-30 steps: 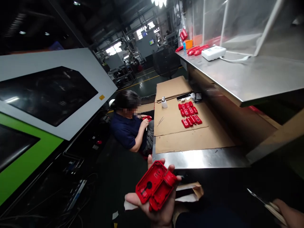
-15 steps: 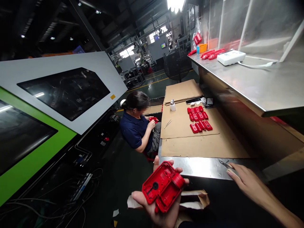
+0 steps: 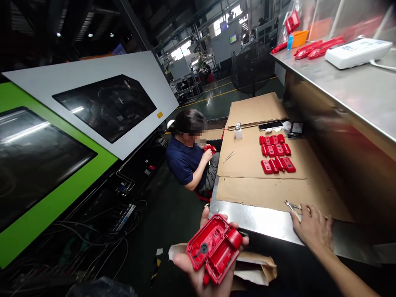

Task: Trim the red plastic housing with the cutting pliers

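My left hand (image 3: 202, 270) holds a red moulded plastic housing (image 3: 214, 247) palm up, low in the middle of the view, its hollow inside facing me. My right hand (image 3: 311, 229) rests flat on the near edge of the steel table (image 3: 256, 220), fingers spread over a pair of small metal nippers (image 3: 292, 205) that lie at the cardboard's edge. Whether the fingers grip the nippers I cannot tell. Several finished red parts (image 3: 276, 152) lie in rows on the cardboard sheet (image 3: 250, 165) further along the table.
A co-worker (image 3: 188, 159) in a dark blue shirt sits at the table's left side, holding a red part. A small white bottle (image 3: 238, 131) and a phone (image 3: 270, 125) lie on the cardboard. A green and white machine (image 3: 71, 136) fills the left. A raised steel shelf (image 3: 349, 86) is on the right.
My right hand came up from the lower right with the nippers, reached to the table edge and now lies over them there. The left hand kept the red housing.
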`<state>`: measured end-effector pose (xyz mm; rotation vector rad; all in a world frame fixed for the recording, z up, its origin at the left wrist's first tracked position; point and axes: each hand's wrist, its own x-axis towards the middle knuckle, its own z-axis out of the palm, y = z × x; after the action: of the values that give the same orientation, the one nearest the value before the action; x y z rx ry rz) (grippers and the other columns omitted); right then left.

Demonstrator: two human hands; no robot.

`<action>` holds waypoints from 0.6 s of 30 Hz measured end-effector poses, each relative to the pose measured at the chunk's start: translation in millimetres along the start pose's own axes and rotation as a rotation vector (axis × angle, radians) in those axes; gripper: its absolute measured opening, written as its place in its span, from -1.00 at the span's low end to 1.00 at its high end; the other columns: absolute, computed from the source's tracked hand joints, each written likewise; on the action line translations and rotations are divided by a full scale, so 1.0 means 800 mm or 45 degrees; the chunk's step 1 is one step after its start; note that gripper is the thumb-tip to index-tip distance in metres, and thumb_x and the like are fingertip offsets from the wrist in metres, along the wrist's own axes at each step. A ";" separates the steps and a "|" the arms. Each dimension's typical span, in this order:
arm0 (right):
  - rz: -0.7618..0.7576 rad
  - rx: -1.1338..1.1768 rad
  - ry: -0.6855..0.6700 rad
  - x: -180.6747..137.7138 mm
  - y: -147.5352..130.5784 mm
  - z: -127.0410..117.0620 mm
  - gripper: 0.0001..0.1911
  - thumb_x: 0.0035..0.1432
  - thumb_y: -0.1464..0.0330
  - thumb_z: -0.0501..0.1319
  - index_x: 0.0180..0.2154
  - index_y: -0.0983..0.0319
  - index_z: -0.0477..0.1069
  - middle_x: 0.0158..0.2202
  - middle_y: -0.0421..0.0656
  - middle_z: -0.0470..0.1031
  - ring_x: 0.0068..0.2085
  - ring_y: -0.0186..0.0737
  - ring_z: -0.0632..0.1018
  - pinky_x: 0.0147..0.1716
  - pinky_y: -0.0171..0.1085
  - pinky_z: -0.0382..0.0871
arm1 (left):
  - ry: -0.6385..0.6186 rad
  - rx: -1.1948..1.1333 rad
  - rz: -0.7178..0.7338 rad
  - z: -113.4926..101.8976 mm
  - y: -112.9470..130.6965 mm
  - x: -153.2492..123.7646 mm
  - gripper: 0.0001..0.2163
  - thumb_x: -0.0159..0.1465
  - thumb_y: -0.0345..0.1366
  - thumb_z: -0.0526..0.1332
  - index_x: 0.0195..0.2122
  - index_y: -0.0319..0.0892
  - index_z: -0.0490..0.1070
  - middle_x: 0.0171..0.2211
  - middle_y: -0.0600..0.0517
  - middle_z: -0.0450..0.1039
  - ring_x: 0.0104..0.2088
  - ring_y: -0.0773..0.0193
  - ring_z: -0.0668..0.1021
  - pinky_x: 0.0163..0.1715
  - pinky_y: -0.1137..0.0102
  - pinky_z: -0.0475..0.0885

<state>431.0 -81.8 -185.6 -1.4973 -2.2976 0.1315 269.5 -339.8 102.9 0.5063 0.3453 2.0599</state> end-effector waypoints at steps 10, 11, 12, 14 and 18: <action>0.030 -0.079 -0.023 0.002 -0.009 0.000 -0.41 0.43 0.14 -0.17 0.17 0.42 0.32 0.24 0.21 0.34 0.27 0.18 0.27 0.35 0.24 -0.11 | -0.003 -0.021 -0.126 0.002 -0.015 0.028 -0.08 0.10 0.44 0.07 0.39 0.02 0.17 0.32 -0.22 0.32 0.24 -0.11 0.46 0.31 -0.09 0.28; 0.029 -0.082 -0.029 0.002 -0.009 0.000 -0.42 0.43 0.15 -0.16 0.17 0.42 0.31 0.24 0.20 0.34 0.28 0.17 0.27 0.35 0.23 -0.11 | 0.017 0.001 -0.143 0.004 -0.018 0.030 -0.09 0.10 0.42 0.10 0.39 0.04 0.18 0.31 -0.21 0.34 0.22 -0.11 0.48 0.30 -0.11 0.28; 0.029 -0.083 -0.034 0.002 -0.009 -0.001 -0.42 0.42 0.15 -0.16 0.18 0.42 0.31 0.24 0.20 0.34 0.29 0.17 0.26 0.35 0.23 -0.12 | 0.032 0.019 -0.157 0.006 -0.020 0.033 -0.11 0.10 0.41 0.12 0.38 0.05 0.19 0.30 -0.21 0.35 0.20 -0.10 0.49 0.28 -0.12 0.30; 0.028 -0.081 -0.038 0.003 -0.010 -0.002 -0.42 0.42 0.16 -0.16 0.18 0.42 0.31 0.25 0.21 0.33 0.29 0.17 0.25 0.35 0.24 -0.12 | 0.039 0.034 -0.161 0.009 -0.025 0.037 -0.11 0.10 0.41 0.11 0.38 0.02 0.21 0.28 -0.24 0.37 0.18 -0.11 0.51 0.25 -0.13 0.33; 0.027 -0.067 -0.031 0.003 -0.010 -0.003 -0.42 0.41 0.17 -0.15 0.17 0.44 0.31 0.24 0.22 0.34 0.29 0.17 0.26 0.35 0.26 -0.11 | 0.028 -0.014 -0.118 0.011 -0.036 0.045 -0.09 0.15 0.44 -0.03 0.37 -0.07 0.24 0.24 -0.30 0.40 0.15 -0.19 0.53 0.14 -0.10 0.46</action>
<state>424.1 -83.6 -180.1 -1.5543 -2.3221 0.0966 278.3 -293.9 105.8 0.4532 0.3635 1.9777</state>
